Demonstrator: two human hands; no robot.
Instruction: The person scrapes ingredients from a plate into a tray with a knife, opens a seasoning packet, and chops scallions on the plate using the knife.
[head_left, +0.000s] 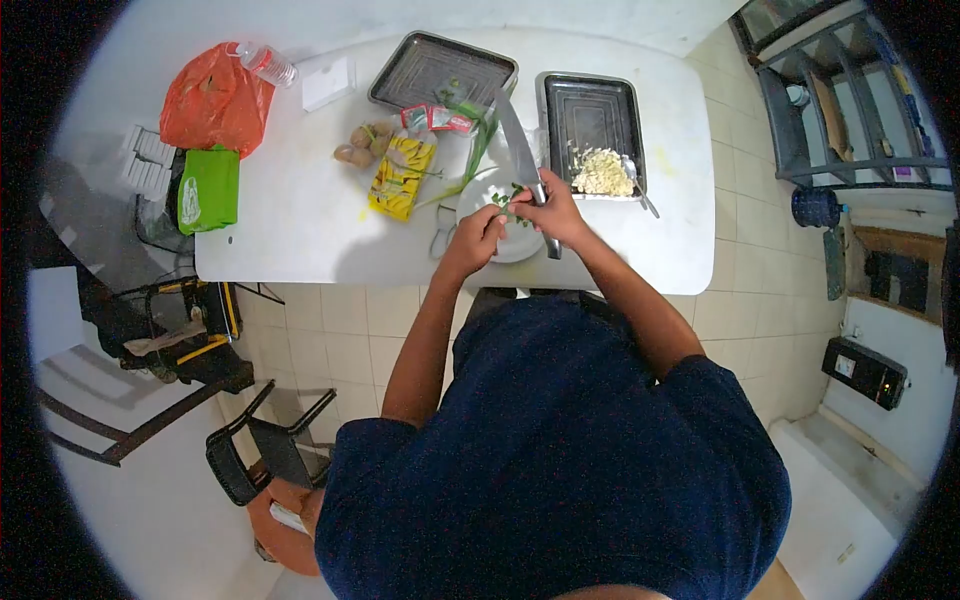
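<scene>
Over a white plate [515, 245] near the table's front edge, my two hands are close together. My left hand [476, 242] is closed in a pinch on a small sprig of green herb leaves [503, 200]. A large kitchen knife [518, 140] is in my right hand [556, 212], its blade pointing away from me and its dark handle sticking out below the hand. The right fingertips also meet the herb sprig. Long green stalks [478, 160] lie just beyond the plate, and a yellow packet [403, 178] is left of them.
A dark baking tray [590, 112] at right holds chopped pale food [602, 172] and a spoon [648, 202]. Another tray [440, 75] lies at the back. Round brown vegetables [362, 145], red packets [436, 119], a green bag [209, 190], an orange bag [215, 100] and a bottle [267, 64] stand leftward.
</scene>
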